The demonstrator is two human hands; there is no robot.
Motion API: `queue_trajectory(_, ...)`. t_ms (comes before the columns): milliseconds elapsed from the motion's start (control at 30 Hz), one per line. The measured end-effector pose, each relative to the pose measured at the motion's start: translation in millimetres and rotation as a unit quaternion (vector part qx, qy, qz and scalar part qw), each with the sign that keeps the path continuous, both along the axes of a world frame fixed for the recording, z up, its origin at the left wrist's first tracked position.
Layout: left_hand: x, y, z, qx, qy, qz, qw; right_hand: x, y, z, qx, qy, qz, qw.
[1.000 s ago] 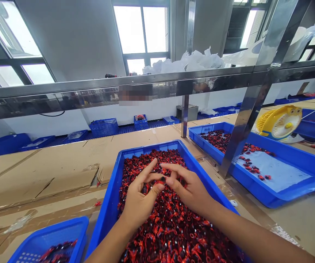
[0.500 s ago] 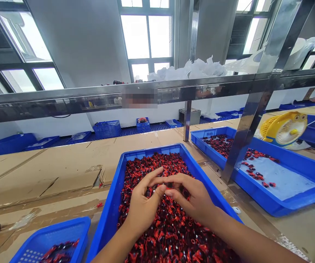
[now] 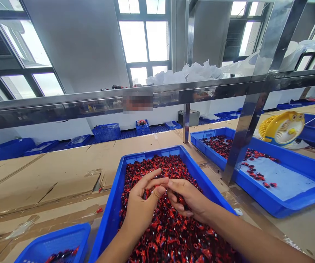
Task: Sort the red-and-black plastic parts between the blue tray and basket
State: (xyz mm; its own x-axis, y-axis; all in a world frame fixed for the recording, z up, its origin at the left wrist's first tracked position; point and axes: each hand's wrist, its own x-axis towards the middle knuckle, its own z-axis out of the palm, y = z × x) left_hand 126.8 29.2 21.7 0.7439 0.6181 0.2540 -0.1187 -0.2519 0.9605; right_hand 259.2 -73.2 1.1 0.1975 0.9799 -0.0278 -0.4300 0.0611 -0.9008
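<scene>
A long blue tray is filled with small red and black parts. Above these parts my left hand is held with thumb and fingers curved toward each other, its forefinger raised. My right hand meets it at the fingertips, thumb and forefinger pinched together and the other fingers curled. Whatever lies between the fingertips is too small and too covered to make out.
A blue basket with a few parts is at lower left. Right of a metal post are another blue tray and a yellow fan. A metal rail crosses ahead.
My right hand has turned, its thumb moving up to my left fingertips while its other fingers curled below. My left hand has barely moved. The view has shifted slightly.
</scene>
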Motion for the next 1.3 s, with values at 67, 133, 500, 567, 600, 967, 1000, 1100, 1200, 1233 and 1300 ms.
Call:
queue_trajectory(67,0.0,0.4,-1.9,0.043,0.000,0.013,0.999,0.6,-0.4,1.2,-0.001,-0.004,0.005,1.000)
queue_trajectory(133,1.0,-0.2,-4.7,0.066,-0.002,0.019,0.998,1.4,-0.6,2.4,-0.004,-0.009,0.010,1.000)
queue_trajectory(500,0.5,-2.5,-5.4,0.066,-0.011,0.007,0.998,-5.4,-0.9,-2.7,-0.008,0.030,0.038,0.999)
queue_trajectory(567,0.1,-1.7,-3.9,0.073,-0.012,0.005,0.997,-6.2,-1.1,-2.4,-0.003,0.040,0.039,0.998)
queue_trajectory(600,0.2,-1.3,-3.8,0.083,-0.013,0.003,0.996,-6.3,-1.0,-2.1,0.000,0.045,0.038,0.998)
queue_trajectory(967,3.8,-4.0,-5.8,0.086,-0.001,-0.037,0.996,-11.7,1.8,-5.6,0.011,0.104,0.036,0.994)
queue_trajectory(1000,5.1,-6.2,-5.7,0.041,-0.018,-0.038,0.998,-13.3,1.9,-5.4,0.019,0.112,0.024,0.993)
queue_trajectory(1100,10.3,-8.7,-7.8,-0.171,-0.092,-0.030,0.980,-14.0,1.0,-3.2,0.039,0.129,-0.003,0.991)
queue_trajectory(1200,14.1,-1.1,-11.4,-0.302,-0.113,-0.021,0.946,-8.0,-1.4,1.8,0.057,0.142,-0.012,0.988)
queue_trajectory(1233,14.6,2.9,-12.0,-0.327,-0.106,-0.029,0.939,-5.4,-2.4,3.9,0.063,0.146,-0.011,0.987)
queue_trajectory(1300,14.7,10.6,-11.3,-0.379,-0.101,-0.057,0.918,-0.5,-4.5,8.3,0.076,0.152,-0.009,0.985)
